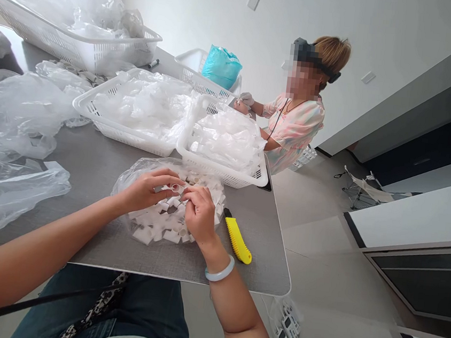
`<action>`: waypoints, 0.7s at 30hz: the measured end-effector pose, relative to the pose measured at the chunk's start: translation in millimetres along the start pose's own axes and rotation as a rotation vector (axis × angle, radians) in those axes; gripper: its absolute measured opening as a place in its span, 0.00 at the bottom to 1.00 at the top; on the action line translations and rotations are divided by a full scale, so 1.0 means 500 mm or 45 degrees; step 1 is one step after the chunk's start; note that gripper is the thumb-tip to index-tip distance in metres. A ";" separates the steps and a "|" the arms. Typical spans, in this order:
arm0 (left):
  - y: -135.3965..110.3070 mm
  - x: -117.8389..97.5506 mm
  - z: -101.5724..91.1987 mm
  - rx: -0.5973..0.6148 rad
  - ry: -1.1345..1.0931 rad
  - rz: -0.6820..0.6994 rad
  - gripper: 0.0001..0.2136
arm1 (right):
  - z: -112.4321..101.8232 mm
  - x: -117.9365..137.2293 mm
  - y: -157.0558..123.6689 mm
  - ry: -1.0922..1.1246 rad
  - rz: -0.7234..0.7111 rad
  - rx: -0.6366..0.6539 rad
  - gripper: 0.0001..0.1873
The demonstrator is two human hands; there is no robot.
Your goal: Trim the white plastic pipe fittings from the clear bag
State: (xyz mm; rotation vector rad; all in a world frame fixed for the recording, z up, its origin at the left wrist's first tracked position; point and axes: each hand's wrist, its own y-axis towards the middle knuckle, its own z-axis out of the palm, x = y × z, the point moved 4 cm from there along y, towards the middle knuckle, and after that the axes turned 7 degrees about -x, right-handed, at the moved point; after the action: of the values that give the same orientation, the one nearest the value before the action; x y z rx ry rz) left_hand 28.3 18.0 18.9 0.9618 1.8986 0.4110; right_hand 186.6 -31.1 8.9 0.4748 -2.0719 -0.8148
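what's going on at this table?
A person holds a small white ring in the left hand; the right hand is close beside it, and whether it holds anything is unclear. Beneath are many short white tubes with clear plastic around them. A yellow cutter lies to the right, untouched. Beyond stand white baskets full of plastic, and another person is at the far side.

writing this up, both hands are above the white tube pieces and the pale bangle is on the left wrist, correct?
Wrong wrist: the head view shows the pale bangle on the right wrist. The left hand and right hand are above the white tube pieces.
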 end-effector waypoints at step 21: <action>0.002 0.015 -0.005 -0.101 -0.258 -0.312 0.18 | 0.031 0.001 -0.010 0.122 0.111 0.292 0.18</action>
State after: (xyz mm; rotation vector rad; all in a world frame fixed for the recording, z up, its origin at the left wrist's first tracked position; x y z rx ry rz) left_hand 24.7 24.4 16.5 0.6813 1.7744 0.2322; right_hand 174.0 -29.1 -1.3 0.5329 -2.0907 -0.4966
